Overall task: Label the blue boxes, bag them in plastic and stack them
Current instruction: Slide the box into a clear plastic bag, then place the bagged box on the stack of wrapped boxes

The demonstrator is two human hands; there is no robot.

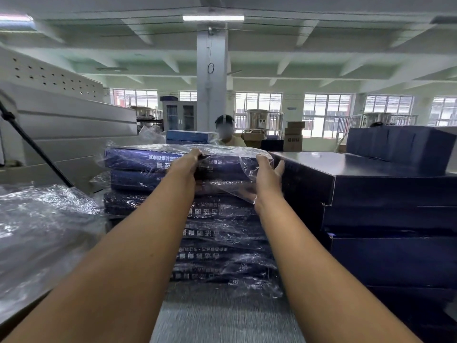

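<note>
Top box [148, 158] crowds the stack [371, 184] rightward; left hand [189, 160] grips its near edge, right hand [268, 177] presses flat, thumb spread.

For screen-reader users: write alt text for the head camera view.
A person's left hand grips and right hand presses the top box of a stack of plastic-bagged blue boxes. Unbagged blue boxes are piled to its right, and loose plastic lies to its left.
</note>
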